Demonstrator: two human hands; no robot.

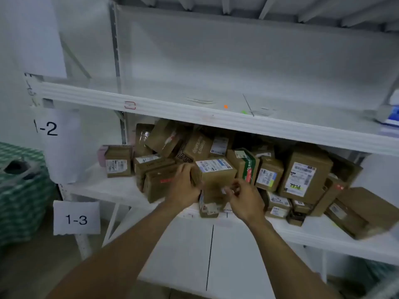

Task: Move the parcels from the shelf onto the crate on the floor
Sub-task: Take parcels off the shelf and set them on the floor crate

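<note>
White warehouse shelving is filling the view, and nearest, at six o'clock, two bare forearms are reaching up to the lower shelf [92,186]. The left hand [183,186] is wrapping its fingers round the left edge of a brown cardboard box [218,180] with a blue-and-white label, sitting at the front of the pile. The right hand [244,197] is hovering with curled fingers at the box's four o'clock corner, its contact too blurred to judge. Small, stiff and probably light, the box is likely calling for a hold on opposite side faces. Behind it, from nine to three o'clock, more parcels [302,175] are leaning loosely and may be sliding once it lifts.
</note>
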